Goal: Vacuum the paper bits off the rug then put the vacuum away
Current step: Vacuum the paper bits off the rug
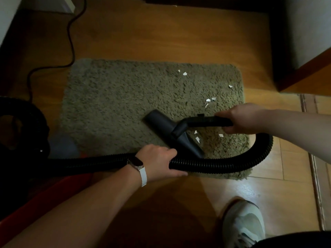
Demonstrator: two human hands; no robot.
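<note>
The right hand (240,119) grips the black wand (206,120), whose nozzle (172,133) lies flat on the green rug (116,97) near its near edge. The left hand (157,162) is curled round the ribbed hose (223,162), which loops along the rug's near edge and up on the right to the wand. White paper bits (209,101) lie scattered on the right half of the rug, some just beside the nozzle, and the rug lies on the wooden floor (161,33).

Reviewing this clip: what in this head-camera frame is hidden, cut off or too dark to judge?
- Vacuum body, head view: cut by the left edge, lost in shadow; details unreadable.
- Power cord, head view: exits the top edge; plug unseen.
- Rug under the nozzle, head view: nozzle hides any paper bits beneath.
- Wand grip, head view: covered by the right hand.
- Hose, head view: the left hand wraps one stretch.
</note>
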